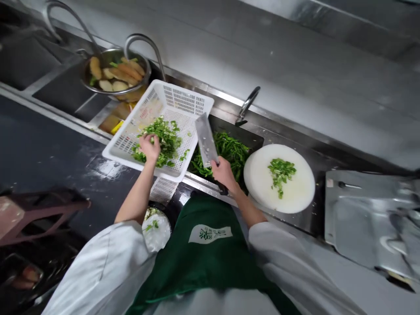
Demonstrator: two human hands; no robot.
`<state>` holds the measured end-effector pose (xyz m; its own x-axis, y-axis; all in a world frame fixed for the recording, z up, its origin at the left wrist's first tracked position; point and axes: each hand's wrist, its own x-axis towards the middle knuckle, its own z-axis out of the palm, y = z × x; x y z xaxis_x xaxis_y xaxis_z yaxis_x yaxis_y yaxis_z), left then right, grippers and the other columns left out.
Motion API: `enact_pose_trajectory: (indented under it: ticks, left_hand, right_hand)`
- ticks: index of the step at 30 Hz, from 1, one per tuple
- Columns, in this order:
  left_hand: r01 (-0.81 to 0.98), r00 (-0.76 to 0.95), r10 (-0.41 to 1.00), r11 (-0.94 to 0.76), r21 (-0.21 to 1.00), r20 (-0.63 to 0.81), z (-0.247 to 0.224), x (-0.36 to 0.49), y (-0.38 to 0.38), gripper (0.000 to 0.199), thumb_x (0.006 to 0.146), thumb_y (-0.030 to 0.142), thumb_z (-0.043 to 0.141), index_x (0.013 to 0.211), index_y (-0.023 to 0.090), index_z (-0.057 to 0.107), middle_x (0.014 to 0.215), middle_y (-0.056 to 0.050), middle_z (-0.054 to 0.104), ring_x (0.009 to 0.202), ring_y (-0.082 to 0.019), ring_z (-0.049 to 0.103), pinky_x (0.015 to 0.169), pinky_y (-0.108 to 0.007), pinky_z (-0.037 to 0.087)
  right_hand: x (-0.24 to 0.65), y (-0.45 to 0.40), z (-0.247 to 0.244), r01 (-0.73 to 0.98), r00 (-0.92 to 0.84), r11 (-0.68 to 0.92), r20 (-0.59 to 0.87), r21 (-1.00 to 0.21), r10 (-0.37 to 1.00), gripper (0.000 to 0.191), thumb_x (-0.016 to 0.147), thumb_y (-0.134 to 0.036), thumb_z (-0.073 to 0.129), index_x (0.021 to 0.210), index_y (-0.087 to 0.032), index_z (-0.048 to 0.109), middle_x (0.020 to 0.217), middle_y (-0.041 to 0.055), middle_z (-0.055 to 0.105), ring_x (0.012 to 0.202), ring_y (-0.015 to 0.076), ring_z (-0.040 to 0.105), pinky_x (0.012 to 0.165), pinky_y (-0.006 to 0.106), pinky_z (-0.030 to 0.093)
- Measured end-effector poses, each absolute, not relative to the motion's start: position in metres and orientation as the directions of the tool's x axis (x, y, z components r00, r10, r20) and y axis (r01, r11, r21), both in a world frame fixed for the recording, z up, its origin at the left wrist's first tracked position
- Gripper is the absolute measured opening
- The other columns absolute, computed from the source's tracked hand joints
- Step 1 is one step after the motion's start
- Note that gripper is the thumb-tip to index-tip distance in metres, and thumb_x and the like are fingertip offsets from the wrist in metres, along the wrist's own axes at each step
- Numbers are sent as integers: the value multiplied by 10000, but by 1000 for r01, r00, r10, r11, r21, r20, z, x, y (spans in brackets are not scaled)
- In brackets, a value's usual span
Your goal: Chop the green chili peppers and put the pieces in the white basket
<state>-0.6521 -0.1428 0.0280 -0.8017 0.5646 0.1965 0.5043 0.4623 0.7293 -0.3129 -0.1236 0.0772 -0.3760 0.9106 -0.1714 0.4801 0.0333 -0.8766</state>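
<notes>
My left hand (150, 148) is inside a white plastic basket (203, 99), just over a heap of chopped greens (168, 142). Its fingers are loosely bent and apart, touching or nearly touching the pieces; the fingertips are partly hidden. My right hand (224, 171) grips the handle of a cleaver (206, 138), its broad blade pointing up and away beside the basket, with small bits stuck on it. Below the cleaver, long green vegetables (231, 151) fill a sink basin. To the right, a round white cutting board (297, 192) carries a small pile of chopped greens (281, 170).
A metal bowl (85, 81) of peeled vegetables stands behind the basket at the left. Curved taps, including a short faucet (247, 105), rise along the wall. A metal lid or tray (354, 214) lies far right. Under the counter edge sits a container with a white bag (156, 232).
</notes>
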Motion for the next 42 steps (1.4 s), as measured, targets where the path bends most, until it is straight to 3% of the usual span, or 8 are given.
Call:
enact_pose_trajectory:
  ticks: [3,8,12,17,27,32,37,42]
  left_hand:
    - [613,-684,623,209,762,379,38,-620,-123,304,993,317,468,973,127,705,1047,-135,699,1094,-256,632,1080,-475,458]
    - [594,-395,755,-225,772,524,48,-488,-60,309,1026,334,452,1050,151,699,1014,-87,706,1020,-207,649,987,-383,510]
    - [430,12,892,-413,803,453,15,-361,-32,263,998,272,467,1092,174,693,1056,-92,716,1020,-205,669,965,-367,541]
    - [415,332,909,-380,827,251,-41,-250,-25,374,972,310,473,1261,148,646,1254,-155,670,1169,-275,649,1064,-456,518]
    - [586,287,955,-240,774,78,-80,-148,59,743,1009,594,370,1552,86,384,1598,-208,405,1539,-319,295,1277,-494,233]
    - [580,568,822,-430,692,36,-77,-113,91,696,998,592,398,1535,154,455,1629,-140,387,1559,-356,228,1273,-584,124]
    - [480,742,670,-567,669,35,-68,-112,58,710,960,613,495,1535,197,475,1605,-134,423,1552,-337,248,1280,-563,131]
    - [509,761,648,-599,619,1,-71,-119,-18,1194,633,812,761,1597,214,388,1703,-186,134,1558,-489,53,1252,-656,66]
  right_hand:
    - [-216,-132,79,713,-81,-48,-150,-699,985,166,948,-336,484,837,-230,548,613,-7,575,597,173,560,564,251,400]
    - [-65,-164,88,909,339,-359,-126,-211,932,242,974,-299,455,1026,-152,640,831,138,717,786,249,675,695,300,440]
    - [15,-179,82,842,539,-534,-196,80,820,318,998,-236,429,1174,-87,648,994,228,740,942,290,720,800,322,464]
    - [78,-144,60,838,544,-523,-312,156,779,369,1035,-241,396,1284,-60,599,1078,251,730,1039,306,720,874,346,484]
    - [112,-76,12,993,107,-119,-426,0,898,395,1034,-202,375,1379,-79,523,1090,232,726,1027,310,708,921,400,461]
    - [147,-111,10,955,111,-203,-375,-215,920,280,1031,-301,407,1122,-140,618,900,148,745,838,243,717,814,331,483]
    - [198,-192,-12,451,349,-561,-441,-695,827,358,905,-549,527,746,-229,510,519,-8,573,430,163,546,482,270,441]
    - [159,-260,-43,50,492,-635,-534,-771,688,554,703,-772,652,692,-255,454,447,-41,503,358,147,470,390,277,391]
